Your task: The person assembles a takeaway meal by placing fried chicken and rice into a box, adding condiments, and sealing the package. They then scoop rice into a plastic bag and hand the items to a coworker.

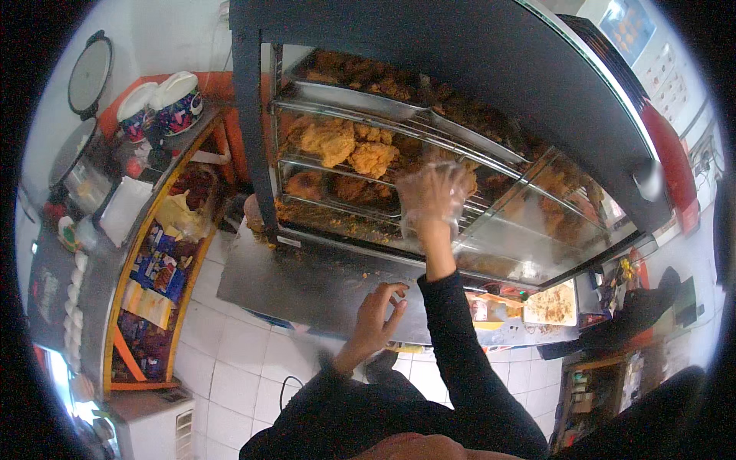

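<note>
My right hand (435, 192), in a clear plastic bag or loose glove, reaches through the front of a heated display cabinet (345, 230). Its blurred fingers are over the middle wire rack (468, 215), beside a piece of fried chicken; whether they grip it I cannot tell. Left of that hand, golden pieces of fried chicken (330, 141) lie on the same rack. Darker pieces (356, 192) rest on the level below, and a metal tray (356, 95) of more sits above. My left hand (376, 322) is bare and holds nothing, its fingers loosely curled and apart, before the counter edge.
A glass panel (535, 218) covers the cabinet's right part. Below runs a metal counter (310, 276) with crumbs, bearing a white tray (552, 303) at right. At left, an orange-edged shelf unit (152, 259) holds packets, with patterned lidded containers (175, 103) on top. White tiles (236, 345) cover the floor.
</note>
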